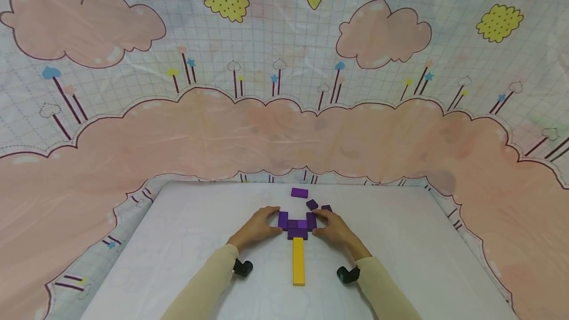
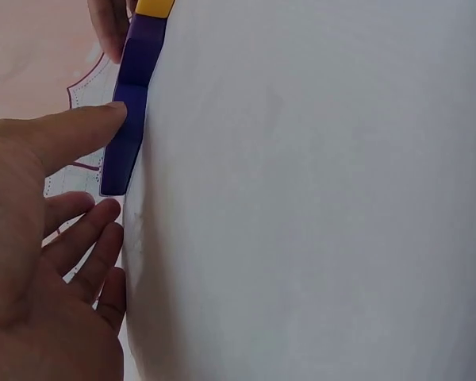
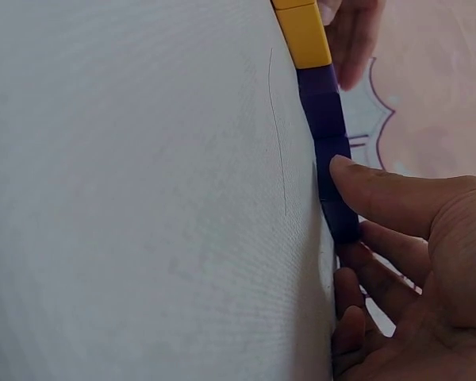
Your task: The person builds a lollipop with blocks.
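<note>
White worktop (image 1: 378,285). Left hand (image 1: 258,226) pinches left purple block (image 1: 283,221); right hand (image 1: 335,231), right purple block (image 1: 311,221). Yellow bar (image 1: 298,261) runs personward from between them. Three smaller purple pieces (image 1: 300,192) lie beyond.

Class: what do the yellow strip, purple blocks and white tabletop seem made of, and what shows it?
Yellow strip: perhaps painted wood or plastic, smooth; even colour.
Purple blocks: likely the same; flat faces, faint sheen.
White tabletop: possibly cloth, matt; finely lined texture.
</note>
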A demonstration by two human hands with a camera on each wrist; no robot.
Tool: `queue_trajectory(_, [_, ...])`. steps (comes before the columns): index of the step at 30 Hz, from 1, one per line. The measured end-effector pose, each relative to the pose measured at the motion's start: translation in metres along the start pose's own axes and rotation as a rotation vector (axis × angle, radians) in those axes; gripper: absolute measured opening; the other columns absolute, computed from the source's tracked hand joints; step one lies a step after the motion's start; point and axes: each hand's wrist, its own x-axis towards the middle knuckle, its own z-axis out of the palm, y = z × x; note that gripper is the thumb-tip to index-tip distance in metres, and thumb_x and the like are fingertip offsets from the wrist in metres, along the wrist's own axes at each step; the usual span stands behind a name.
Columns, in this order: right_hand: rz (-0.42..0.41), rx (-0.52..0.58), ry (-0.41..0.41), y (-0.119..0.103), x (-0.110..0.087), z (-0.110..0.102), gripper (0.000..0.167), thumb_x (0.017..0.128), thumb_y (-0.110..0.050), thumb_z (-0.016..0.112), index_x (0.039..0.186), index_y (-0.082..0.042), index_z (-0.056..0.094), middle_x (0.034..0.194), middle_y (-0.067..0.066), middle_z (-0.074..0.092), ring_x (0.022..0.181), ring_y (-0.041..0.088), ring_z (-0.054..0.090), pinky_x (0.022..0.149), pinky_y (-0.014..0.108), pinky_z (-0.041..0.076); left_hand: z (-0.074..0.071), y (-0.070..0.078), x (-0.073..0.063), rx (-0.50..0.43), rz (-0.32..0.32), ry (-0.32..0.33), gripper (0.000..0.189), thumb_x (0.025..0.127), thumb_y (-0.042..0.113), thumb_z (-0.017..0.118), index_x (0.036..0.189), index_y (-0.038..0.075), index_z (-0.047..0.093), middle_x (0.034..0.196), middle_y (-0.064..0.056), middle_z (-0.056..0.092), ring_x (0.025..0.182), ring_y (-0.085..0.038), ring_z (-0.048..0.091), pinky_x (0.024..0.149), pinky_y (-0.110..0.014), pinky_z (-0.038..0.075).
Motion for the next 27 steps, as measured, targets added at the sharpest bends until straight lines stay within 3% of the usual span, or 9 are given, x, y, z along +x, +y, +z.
queue_trajectory(6, [0.006,-0.011,0.003,0.0006,0.001,-0.0002,0.057,0.085,-0.017,0.077,0.138,-0.02,0.057,0.147,0.016,0.051,0.14,0.04,0.042,0.115,0.06,0.033,-0.0015,-0.0026,0.001,-0.014,0.033,-0.015,0.061,0.086,0.026,0.075,0.14,0.007,0.052,0.143,-0.014,0.053,0.138,-0.035,0.044,0.117,-0.052,0.034])
queue_trajectory(27, [0.006,-0.01,-0.009,0.0029,0.0054,-0.0026,0.058,0.084,-0.017,0.077,0.138,-0.021,0.056,0.147,0.015,0.051,0.14,0.04,0.042,0.115,0.06,0.033,-0.0014,-0.003,0.005,-0.005,0.017,-0.031,0.06,0.086,0.029,0.076,0.139,0.011,0.054,0.144,-0.011,0.053,0.14,-0.035,0.042,0.118,-0.053,0.032])
